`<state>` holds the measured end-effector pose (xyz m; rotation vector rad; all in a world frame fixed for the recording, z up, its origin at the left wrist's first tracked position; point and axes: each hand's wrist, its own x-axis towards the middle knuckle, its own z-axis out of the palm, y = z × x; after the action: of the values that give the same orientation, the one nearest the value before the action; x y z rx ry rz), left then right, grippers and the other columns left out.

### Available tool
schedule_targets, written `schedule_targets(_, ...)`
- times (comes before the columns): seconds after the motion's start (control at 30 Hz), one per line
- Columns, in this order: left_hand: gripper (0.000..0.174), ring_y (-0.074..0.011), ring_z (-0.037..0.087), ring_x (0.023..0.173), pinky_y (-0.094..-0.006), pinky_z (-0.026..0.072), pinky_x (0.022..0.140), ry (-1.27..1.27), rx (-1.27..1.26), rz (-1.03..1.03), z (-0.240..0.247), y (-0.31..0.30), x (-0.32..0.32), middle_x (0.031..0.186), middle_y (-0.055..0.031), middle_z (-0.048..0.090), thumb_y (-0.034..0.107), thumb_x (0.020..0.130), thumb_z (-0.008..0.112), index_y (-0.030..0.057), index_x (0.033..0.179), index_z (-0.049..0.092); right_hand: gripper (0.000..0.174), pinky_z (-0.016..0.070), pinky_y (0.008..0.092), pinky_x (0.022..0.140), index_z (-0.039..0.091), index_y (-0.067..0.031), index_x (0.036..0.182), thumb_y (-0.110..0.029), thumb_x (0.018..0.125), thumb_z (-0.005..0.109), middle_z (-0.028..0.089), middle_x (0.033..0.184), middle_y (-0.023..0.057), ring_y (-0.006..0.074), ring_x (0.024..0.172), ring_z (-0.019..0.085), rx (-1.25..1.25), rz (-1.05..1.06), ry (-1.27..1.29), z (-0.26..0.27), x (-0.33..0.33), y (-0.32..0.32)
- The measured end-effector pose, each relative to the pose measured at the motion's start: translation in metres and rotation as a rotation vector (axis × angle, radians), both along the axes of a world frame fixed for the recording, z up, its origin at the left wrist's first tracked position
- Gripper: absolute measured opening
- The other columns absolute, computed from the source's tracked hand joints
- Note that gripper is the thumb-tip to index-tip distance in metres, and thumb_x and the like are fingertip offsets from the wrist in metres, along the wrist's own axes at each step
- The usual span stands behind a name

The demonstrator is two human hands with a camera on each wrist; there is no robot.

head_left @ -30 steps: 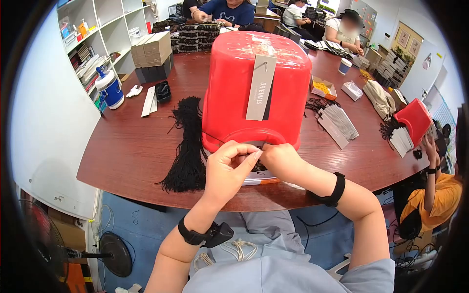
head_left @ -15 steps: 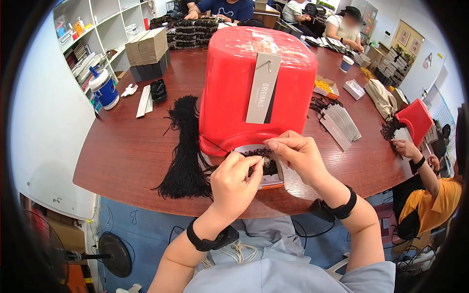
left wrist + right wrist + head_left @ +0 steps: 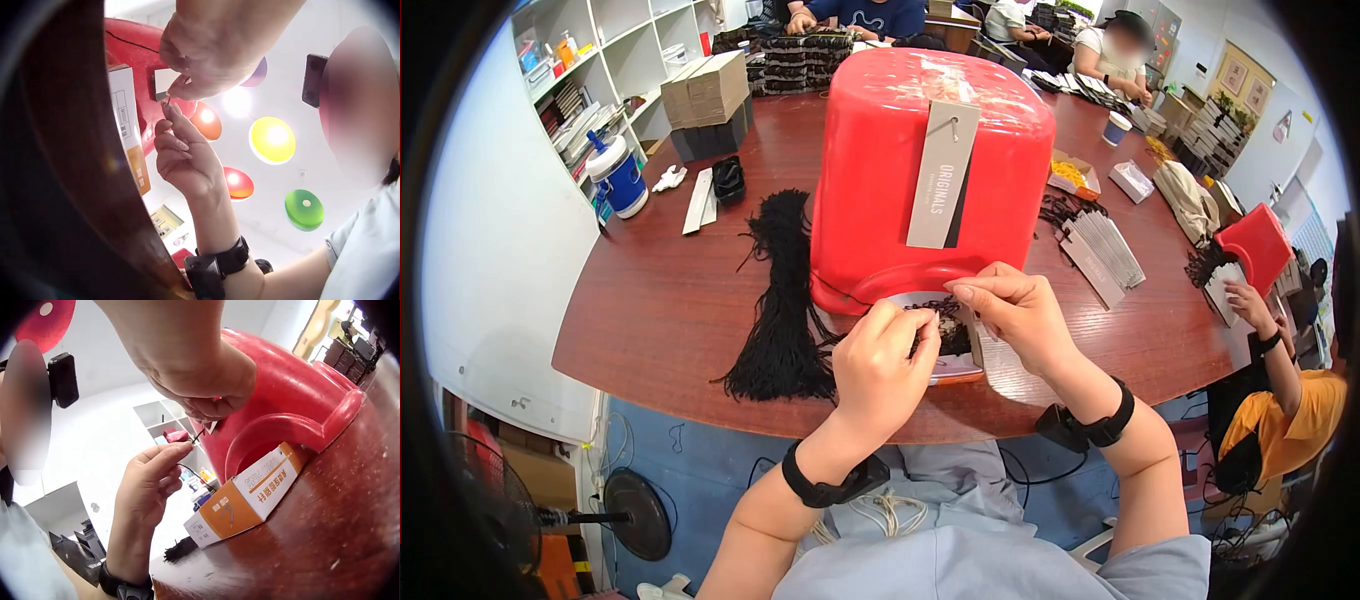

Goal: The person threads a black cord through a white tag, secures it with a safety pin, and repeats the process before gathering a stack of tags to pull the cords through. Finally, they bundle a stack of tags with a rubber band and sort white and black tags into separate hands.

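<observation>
Thumb and fingers of my left hand [image 3: 882, 362] pinch a thin black cord [image 3: 199, 434] in front of the red plastic stool [image 3: 935, 215]. My right hand [image 3: 1025, 318] is just to the right, its thumb and index finger pinching the same cord, seen in the right wrist view. Below the hands an open white and orange box [image 3: 250, 503] stands against the stool's arched opening, with small dark pieces inside. A long bundle of black cords [image 3: 780, 310] lies left of the stool. A grey tag marked ORIGINALS [image 3: 941, 185] hangs on the stool's face.
Right of the stool lie fanned grey tags [image 3: 1103, 258] with black cords and a box of yellow pieces [image 3: 1072, 177]. A blue and white jug [image 3: 617, 178] and stacked cardboard [image 3: 703, 92] stand at the left. Other people sit around the table [image 3: 650, 290].
My hands were close together over the box; the right hand has since moved right and up, uncovering the box. In the last half second both hands have barely moved.
</observation>
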<state>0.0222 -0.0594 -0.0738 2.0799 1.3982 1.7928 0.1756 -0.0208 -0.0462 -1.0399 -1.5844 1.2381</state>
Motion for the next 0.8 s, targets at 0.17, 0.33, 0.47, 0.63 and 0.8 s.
schedule_targets(0.17, 0.010, -0.0115, 0.044, 0.044, -0.0251, 0.0345, 0.041, 0.098, 0.054, 0.068, 0.002, 0.000, 0.003, 0.060, -0.0039, 0.048, -0.002, 0.066, 0.063, 0.0020, 0.075, 0.061, 0.015, 0.0314, 0.0179, 0.047, 0.065, -0.0028, 0.091, -0.012, 0.080, 0.059, 0.050, 0.071, -0.0009, 0.0037, 0.054, 0.041, 0.044, 0.015, -0.047, -0.001, -0.004, -0.005)
schedule_targets(0.33, 0.010, -0.0114, 0.045, 0.045, -0.0248, 0.0354, 0.042, 0.083, 0.050, 0.059, 0.003, -0.002, 0.005, 0.061, -0.0040, 0.048, -0.002, 0.066, 0.063, 0.0020, 0.075, 0.061, 0.013, 0.0364, 0.0189, 0.050, 0.066, -0.0045, 0.088, -0.013, 0.079, 0.061, 0.052, 0.073, -0.0004, 0.0048, 0.063, 0.046, 0.094, 0.069, -0.012, -0.001, -0.005, -0.008)
schedule_targets(0.47, 0.010, -0.0172, 0.051, 0.051, -0.0282, 0.0408, 0.046, 0.003, -0.025, -0.027, 0.002, -0.009, 0.007, 0.063, -0.0047, 0.048, 0.002, 0.066, 0.063, 0.0045, 0.075, 0.059, 0.018, 0.0380, 0.0197, 0.054, 0.063, -0.0037, 0.095, -0.014, 0.082, 0.058, 0.053, 0.074, -0.0001, 0.0050, 0.065, 0.046, -0.015, 0.108, -0.044, 0.003, -0.001, -0.018)
schedule_targets(0.63, 0.010, -0.0065, 0.046, 0.051, -0.0201, 0.0355, 0.045, -0.250, -0.194, -0.356, 0.017, -0.039, 0.000, 0.063, -0.0019, 0.050, 0.000, 0.067, 0.064, 0.0046, 0.075, 0.061, 0.044, 0.0457, 0.0250, 0.067, 0.049, -0.0011, 0.111, -0.038, 0.090, 0.036, 0.058, 0.094, 0.0075, 0.0135, 0.084, 0.055, -0.559, 0.291, 0.341, -0.007, 0.001, -0.047)
schedule_targets(0.8, 0.009, -0.0084, 0.045, 0.050, -0.0224, 0.0362, 0.045, -0.035, -0.379, -1.033, 0.020, -0.076, -0.004, 0.068, -0.0023, 0.051, 0.002, 0.070, 0.063, 0.0050, 0.078, 0.061, 0.042, 0.0439, 0.0305, 0.081, 0.048, -0.0034, 0.111, -0.039, 0.088, 0.040, 0.055, 0.106, 0.0115, 0.0157, 0.095, 0.054, -1.022, 0.405, 0.610, -0.009, -0.019, -0.062)
